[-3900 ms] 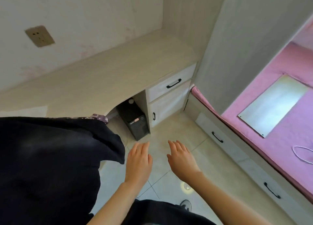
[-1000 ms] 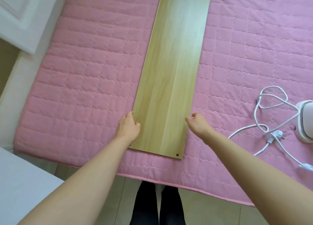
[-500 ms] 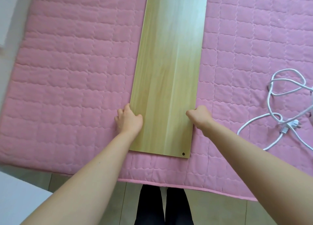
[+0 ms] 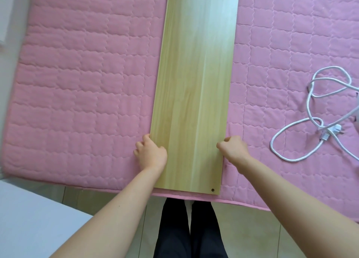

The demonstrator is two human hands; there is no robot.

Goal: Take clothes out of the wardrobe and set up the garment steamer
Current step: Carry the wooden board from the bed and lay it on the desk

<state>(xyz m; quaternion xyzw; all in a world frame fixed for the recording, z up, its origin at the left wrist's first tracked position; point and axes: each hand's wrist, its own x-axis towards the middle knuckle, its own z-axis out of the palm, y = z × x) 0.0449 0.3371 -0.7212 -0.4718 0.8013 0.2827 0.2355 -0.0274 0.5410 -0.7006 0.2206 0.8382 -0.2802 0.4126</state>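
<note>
A long wooden board [image 4: 196, 86] is seen lying lengthwise on a pink quilted bed [image 4: 81, 79], its near end reaching the mattress edge. The board is held on both long edges near that end: the left hand [image 4: 150, 153] is curled over the left edge, fingers tucked at the side, and the right hand [image 4: 233, 149] is closed as a grip on the right edge. A white power cord [image 4: 303, 121] with its plug is coiled on the quilt well to the right; it is presumably the steamer's, though the steamer itself is cut off at the frame edge. No clothes are visible. The step in hand is judged to be the positioning of the board as a pressing surface. Next, an even two-handed pull or lift would be called for, with the cord kept clear.
</note>
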